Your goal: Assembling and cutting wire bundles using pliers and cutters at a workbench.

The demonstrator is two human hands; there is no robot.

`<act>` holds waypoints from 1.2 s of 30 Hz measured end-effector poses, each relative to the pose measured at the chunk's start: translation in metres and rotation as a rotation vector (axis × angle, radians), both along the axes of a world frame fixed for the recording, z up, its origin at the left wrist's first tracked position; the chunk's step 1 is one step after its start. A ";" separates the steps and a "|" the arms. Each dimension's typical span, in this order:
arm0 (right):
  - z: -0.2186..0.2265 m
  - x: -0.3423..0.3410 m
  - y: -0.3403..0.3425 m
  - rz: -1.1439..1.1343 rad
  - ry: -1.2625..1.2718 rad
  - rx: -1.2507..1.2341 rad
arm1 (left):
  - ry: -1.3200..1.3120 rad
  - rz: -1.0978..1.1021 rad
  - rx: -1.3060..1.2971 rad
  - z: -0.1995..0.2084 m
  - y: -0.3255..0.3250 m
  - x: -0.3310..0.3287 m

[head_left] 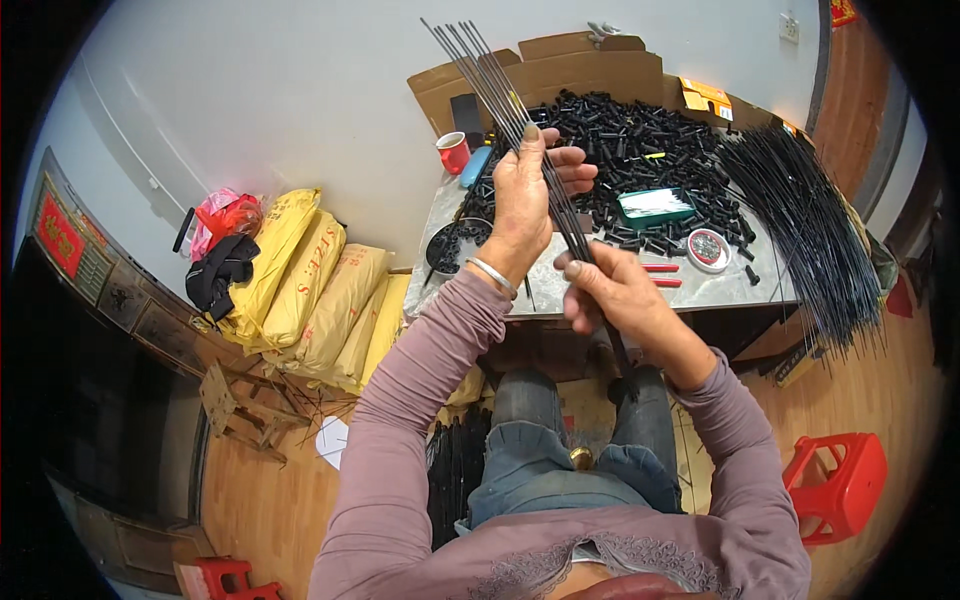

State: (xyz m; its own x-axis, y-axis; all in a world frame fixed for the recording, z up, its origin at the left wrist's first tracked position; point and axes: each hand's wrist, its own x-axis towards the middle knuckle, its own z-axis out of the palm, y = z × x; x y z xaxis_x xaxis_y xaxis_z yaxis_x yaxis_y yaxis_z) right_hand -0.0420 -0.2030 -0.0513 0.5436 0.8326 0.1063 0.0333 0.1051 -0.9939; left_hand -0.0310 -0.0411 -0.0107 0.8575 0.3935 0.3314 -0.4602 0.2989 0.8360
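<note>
A bundle of long thin black rods [490, 85] slants across the middle, its upper ends fanned out toward the wall. My left hand [520, 200] has its thumb pressed along the rods, while its other fingers reach out behind them. Lower down, my right hand [622, 292] grips the same bundle between thumb and fingers. The rods' lower ends run down toward my knees. Beyond my hands, a large heap of short black cylindrical parts [610, 130] covers the table. A dark bowl [432, 250] of small black pieces sits by my left wrist.
The grey table [730, 290] also bears a green box [655, 222] of white strips, a tub [708, 250] of small metal pieces and a red mug [453, 152]. Many rods [815, 230] overhang its right end. Yellow sacks [320, 270] lie left; a red stool [835, 490] stands right.
</note>
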 end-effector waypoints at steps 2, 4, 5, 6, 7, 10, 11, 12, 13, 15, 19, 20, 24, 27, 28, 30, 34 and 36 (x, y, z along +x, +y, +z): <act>-0.012 -0.005 -0.002 0.026 0.085 -0.030 | 0.007 -0.015 0.021 0.003 0.009 0.000; -0.016 -0.011 -0.005 0.064 0.062 -0.073 | 0.028 -0.083 -0.035 0.010 0.025 -0.001; -0.018 -0.011 -0.007 0.100 0.037 -0.116 | 0.046 -0.141 -0.113 0.013 0.037 0.000; -0.014 -0.012 -0.011 0.150 0.025 -0.147 | 0.086 -0.212 -0.111 0.015 0.053 -0.001; -0.017 -0.011 -0.014 0.154 0.029 -0.148 | 0.125 -0.283 -0.109 0.013 0.067 -0.003; -0.035 0.013 -0.025 0.376 -0.034 -0.293 | 0.192 -0.244 -0.100 0.011 0.074 -0.006; -0.047 0.024 -0.029 0.362 -0.087 -0.274 | 0.202 -0.254 -0.102 0.011 0.070 -0.005; -0.064 0.041 -0.029 0.128 -0.279 -0.261 | 0.208 -0.313 -0.114 0.014 0.063 -0.004; -0.078 0.054 -0.024 -0.092 -0.469 -0.245 | 0.214 -0.356 -0.127 0.014 0.061 -0.008; -0.084 0.066 -0.020 -0.504 -0.921 -0.297 | 0.196 -0.340 -0.076 0.007 0.067 -0.011; -0.115 0.090 -0.021 -0.544 -1.169 -0.441 | 0.261 -0.300 -0.018 0.013 0.061 -0.024; -0.122 0.093 -0.023 -0.566 -1.240 -0.466 | 0.271 -0.341 0.020 0.014 0.060 -0.029; -0.127 0.096 -0.031 -0.592 -1.326 -0.468 | 0.276 -0.382 0.091 0.012 0.053 -0.047; -0.126 0.101 -0.042 -0.593 -1.375 -0.500 | 0.260 -0.408 0.099 0.010 0.052 -0.058; -0.126 0.104 -0.048 -0.627 -1.376 -0.563 | 0.256 -0.438 0.096 0.009 0.050 -0.060; -0.121 0.108 -0.056 -0.640 -1.344 -0.754 | 0.254 -0.482 0.089 0.008 0.042 -0.063; -0.065 0.093 -0.029 -0.590 -1.229 -0.192 | 0.274 -0.543 0.101 0.000 0.028 -0.069; -0.039 0.074 0.005 -0.338 -0.976 0.097 | 0.306 -0.588 0.072 -0.006 0.023 -0.073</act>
